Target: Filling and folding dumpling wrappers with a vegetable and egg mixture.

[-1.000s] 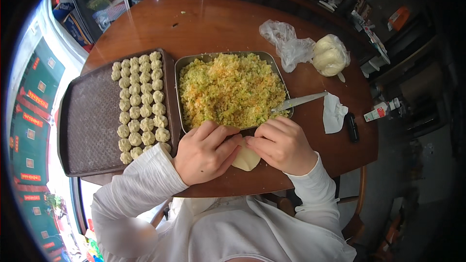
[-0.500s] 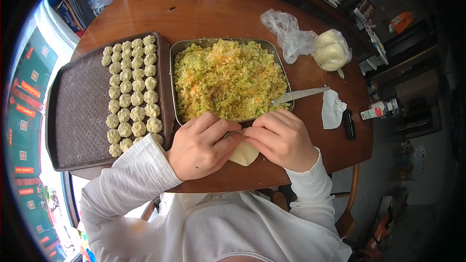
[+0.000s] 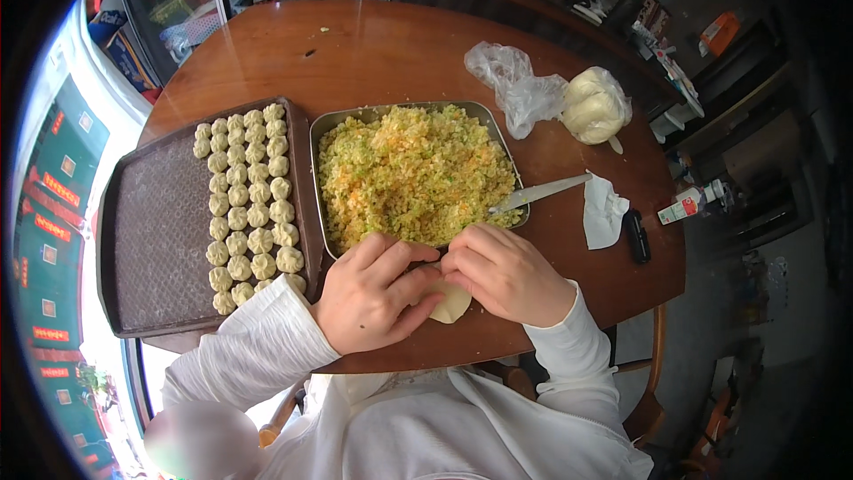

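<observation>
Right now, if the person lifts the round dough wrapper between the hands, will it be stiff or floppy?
Probably floppy: the dough wrapper looks thin and bends between the left hand and right hand. Likely very light and easy to tear. It may be slightly sticky, since the finished dumplings on the tray keep their pinched shape.

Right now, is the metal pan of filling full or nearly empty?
Full. The metal pan is heaped rim to rim with yellow-green filling, no bare bottom showing; a utensil rests on its right rim.
</observation>
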`<state>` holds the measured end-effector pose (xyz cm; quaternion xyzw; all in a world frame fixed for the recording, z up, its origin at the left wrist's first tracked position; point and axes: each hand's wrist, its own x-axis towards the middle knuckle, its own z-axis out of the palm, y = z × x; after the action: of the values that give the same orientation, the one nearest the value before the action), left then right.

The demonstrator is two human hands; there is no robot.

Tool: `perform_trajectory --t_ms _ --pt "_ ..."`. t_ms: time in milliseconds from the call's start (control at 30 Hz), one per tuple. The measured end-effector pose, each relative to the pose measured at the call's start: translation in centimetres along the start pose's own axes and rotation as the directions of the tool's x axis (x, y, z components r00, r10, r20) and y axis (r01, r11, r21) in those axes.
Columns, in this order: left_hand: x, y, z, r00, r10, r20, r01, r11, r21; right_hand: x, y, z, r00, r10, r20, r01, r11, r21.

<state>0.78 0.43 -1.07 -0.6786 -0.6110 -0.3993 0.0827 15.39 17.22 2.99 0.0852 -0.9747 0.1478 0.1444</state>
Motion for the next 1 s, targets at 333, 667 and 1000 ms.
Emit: perform_trajectory --t_ms 333,667,1000 --pt "-0.1 -0.2 -0.2 0.995 0.1 0.011 -0.099 0.993 -0.059 -0.3 -0.4 -1.0 0.991 0.007 0.137 -0.063 0.907 0.416" --pt "-0.8 -0.4 0.2 0.999 0.043 0.027 -0.029 0.916 -0.4 -0.3 -0.1 -1.6 0.978 -0.007 0.211 -0.091 0.889 0.449" --pt "-0.6 0.4 0.8 0.899 -0.294 0.326 0.426 0.403 -0.81 -0.5 -0.6 -0.2 0.977 0.202 -0.064 -0.113 0.751 0.651"
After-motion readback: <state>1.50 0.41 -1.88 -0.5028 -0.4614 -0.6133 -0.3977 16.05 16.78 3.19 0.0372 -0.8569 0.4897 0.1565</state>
